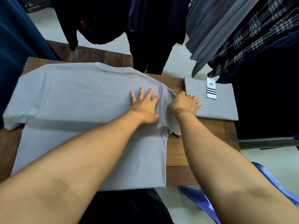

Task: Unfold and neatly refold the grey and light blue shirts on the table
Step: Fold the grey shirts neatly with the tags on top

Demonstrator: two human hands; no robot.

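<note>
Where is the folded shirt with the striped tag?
Head view: the folded shirt lies on the table's far right, beside the right hand, tag on top.

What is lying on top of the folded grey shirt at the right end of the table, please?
A white tag with black stripes lies on the folded shirt; the right hand, gripping the spread shirt's sleeve, overlaps its left edge. The table beneath is covered.
</note>
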